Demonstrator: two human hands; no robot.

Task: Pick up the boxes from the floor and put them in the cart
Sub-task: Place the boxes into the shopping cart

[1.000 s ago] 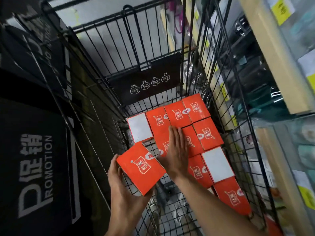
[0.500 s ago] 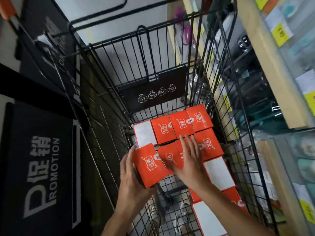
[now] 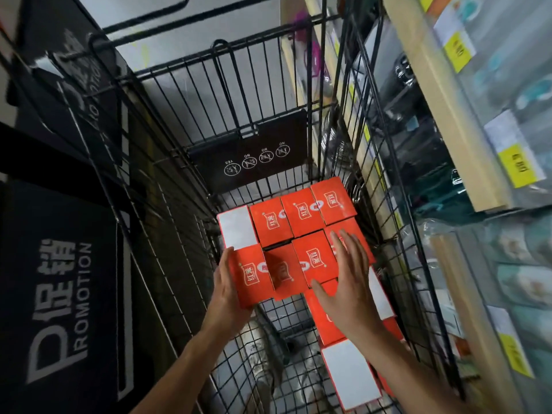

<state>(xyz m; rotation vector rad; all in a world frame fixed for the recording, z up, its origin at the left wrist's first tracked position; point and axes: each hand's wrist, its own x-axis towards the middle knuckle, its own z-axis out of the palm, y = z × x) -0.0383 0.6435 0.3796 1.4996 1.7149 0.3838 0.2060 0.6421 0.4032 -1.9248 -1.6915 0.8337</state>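
Red box [image 3: 249, 274] flat, long axis toward cart's [image 3: 167, 222] far end

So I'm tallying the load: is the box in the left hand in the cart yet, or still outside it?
In. The box sits within the cart walls, beside the others, left hand gripping its edge.

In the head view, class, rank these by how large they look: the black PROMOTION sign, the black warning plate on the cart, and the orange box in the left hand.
1. PROMOTION sign, largest, though nearest the camera.
2. Warning plate.
3. Orange box held by the left hand, smallest.
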